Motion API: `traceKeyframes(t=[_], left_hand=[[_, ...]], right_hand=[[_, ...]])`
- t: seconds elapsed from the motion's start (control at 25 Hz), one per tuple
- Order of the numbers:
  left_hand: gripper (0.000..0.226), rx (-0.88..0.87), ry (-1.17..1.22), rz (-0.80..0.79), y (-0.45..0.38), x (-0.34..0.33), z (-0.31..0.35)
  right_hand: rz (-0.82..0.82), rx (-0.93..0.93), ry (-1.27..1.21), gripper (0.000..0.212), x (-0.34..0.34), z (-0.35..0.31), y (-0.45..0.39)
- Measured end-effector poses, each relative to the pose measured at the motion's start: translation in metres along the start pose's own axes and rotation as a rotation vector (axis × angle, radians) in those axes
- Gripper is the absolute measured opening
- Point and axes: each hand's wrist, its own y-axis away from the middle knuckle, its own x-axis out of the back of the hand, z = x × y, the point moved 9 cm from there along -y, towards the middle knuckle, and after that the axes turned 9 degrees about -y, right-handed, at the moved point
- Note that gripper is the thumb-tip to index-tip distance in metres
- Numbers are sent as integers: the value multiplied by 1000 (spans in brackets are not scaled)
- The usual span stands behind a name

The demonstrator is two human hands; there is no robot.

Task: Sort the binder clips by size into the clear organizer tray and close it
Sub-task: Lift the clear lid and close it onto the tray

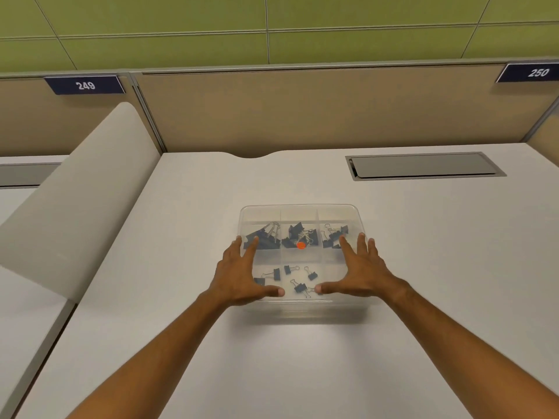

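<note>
Both hands lie flat with fingers spread and straight, gripping nothing: the left hand [242,273] rests on the left part of the clear organizer tray [302,207], the right hand [361,269] on its right part, thumbs pointing inward along the near edge. The tray sits on the desk [423,267] directly under and between the palms, equally near to each, its long axis running left to right. The binder clips [298,237] lie grouped in its compartments beneath a lid that appears already on, so the remaining move is judged a downward press.
</note>
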Motion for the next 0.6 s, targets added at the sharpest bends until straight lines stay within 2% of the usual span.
traceKeyframes(t=[0.2,0.6], left_hand=[[133,-9,-33,-27,0,-1,-1],[137,-36,-91,-21,-3,-8,-2]], right_hand=[[-120,1,66,141,-6,1,3],[-143,-1,119,143,-9,-1,4]])
